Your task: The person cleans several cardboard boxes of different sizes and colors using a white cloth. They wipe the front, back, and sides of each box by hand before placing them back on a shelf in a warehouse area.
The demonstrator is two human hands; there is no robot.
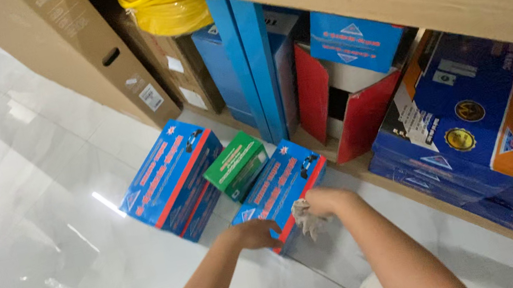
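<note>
Both hands meet at one blue box [281,185] lying on the floor [21,206]: the left hand [255,233] rests flat with fingers apart on its near corner, and the right hand [323,201] is closed around a crumpled white cloth [306,218] at its near edge. At nine o'clock from that box lies a second blue box [171,180]; a green box [236,165] sits between them. At twelve o'clock a red box [342,111] stands on the shelf [345,167].
</note>
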